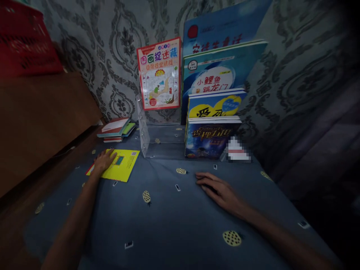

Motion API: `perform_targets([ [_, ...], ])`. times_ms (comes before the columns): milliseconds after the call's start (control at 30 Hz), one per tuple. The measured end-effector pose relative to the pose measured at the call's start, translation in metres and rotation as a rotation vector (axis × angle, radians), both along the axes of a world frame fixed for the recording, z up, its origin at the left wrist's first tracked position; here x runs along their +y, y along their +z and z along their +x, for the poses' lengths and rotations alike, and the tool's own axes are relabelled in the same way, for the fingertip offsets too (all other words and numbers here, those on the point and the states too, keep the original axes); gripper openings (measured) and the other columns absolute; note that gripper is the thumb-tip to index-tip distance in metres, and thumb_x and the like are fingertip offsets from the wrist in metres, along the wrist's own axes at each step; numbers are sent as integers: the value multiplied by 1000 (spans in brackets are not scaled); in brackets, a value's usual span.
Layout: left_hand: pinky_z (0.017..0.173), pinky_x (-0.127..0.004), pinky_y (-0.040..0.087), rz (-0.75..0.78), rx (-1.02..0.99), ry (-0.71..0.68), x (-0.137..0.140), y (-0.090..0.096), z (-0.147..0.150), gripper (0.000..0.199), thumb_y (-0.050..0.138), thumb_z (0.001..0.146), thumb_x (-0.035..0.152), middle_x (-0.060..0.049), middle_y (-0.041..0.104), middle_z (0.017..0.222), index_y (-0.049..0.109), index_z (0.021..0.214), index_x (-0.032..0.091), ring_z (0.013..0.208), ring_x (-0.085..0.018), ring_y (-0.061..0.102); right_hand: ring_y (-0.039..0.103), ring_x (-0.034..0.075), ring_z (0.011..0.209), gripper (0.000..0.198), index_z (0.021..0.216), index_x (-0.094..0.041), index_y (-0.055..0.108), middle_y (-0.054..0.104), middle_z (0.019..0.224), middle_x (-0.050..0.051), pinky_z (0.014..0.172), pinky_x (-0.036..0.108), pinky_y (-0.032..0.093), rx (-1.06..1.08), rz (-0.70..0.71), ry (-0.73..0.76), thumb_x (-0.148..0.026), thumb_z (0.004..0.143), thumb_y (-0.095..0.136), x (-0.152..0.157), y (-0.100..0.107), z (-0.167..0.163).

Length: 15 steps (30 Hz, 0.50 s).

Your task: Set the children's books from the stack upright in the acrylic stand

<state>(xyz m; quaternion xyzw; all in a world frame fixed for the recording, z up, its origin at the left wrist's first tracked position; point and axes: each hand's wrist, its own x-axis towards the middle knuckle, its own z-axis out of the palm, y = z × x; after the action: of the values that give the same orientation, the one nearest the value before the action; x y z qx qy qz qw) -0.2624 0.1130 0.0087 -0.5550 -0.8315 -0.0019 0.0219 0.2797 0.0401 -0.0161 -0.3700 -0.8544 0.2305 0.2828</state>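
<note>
My left hand [104,161] lies on a thin yellow book [123,167] on the left of the table, fingers spread over its upper left part. On the cloth to the right rests my right hand [218,189], fingers loosely stretched and slightly apart, with nothing in it. Between and behind the hands stands a clear stepped book rack [143,131]. Its right side carries several upright books, with a dark blue book [206,138] in front and a teal book [225,71] farther back. A red-bordered picture book [160,75] stands at the rack's back left.
Behind my left hand is a small stack of books [114,127]. A large brown box [42,120] with a red bag or container [28,41] on top stands at the left. A blurred-out white object [238,150] sits right of the rack. Patterned wallpaper [120,48] rises behind the blue tablecloth [168,225].
</note>
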Motion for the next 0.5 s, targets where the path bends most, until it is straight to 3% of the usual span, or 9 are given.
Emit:
perform_targets([
  [200, 112, -53, 41, 37, 72, -61, -23, -7, 11, 62, 28, 102, 60, -12, 45, 160, 44, 155, 33, 137, -37, 51, 65, 28, 125, 33, 113, -23, 73, 66, 135, 13, 108, 49, 53, 9, -2, 6, -38, 101, 45, 0, -2, 0],
  [500, 114, -55, 38, 37, 51, -68, -66, -1, 55, 63, 27, 102, 57, -14, 42, 162, 44, 156, 30, 145, -38, 43, 64, 25, 125, 26, 114, -21, 70, 65, 134, 14, 107, 47, 53, 12, 93, 44, -22, 99, 49, -1, -4, -5],
])
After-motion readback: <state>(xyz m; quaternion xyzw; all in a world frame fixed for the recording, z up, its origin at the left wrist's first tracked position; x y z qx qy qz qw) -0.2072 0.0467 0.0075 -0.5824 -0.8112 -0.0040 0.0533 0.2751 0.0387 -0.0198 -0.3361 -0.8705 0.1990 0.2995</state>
